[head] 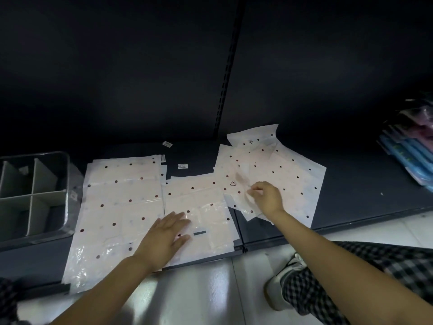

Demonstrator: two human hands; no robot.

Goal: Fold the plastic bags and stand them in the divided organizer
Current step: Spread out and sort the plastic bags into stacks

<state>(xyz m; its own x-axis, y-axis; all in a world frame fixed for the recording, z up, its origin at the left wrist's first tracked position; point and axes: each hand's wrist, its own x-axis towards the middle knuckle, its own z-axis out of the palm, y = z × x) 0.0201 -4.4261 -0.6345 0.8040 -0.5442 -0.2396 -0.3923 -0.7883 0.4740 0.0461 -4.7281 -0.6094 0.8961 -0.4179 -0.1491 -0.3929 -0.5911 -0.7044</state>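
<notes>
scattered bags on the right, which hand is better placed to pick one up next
Right. The right hand already pinches at the scattered bags; the left hand lies flat on the middle bag.

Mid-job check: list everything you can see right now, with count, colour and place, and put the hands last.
plastic bags: many, exact count unclear, translucent white with dark dots, spread flat in three overlapping groups along the shelf
divided organizer: one, grey with pale dividers, left end of the shelf, no bags in it
small labels: several, white, loose on the shelf behind the bags
packaged goods: a stack, blue and pink, far right
shelf: one, dark
left hand: flat on the middle bags
right hand: pinching a bag in the right group
</notes>
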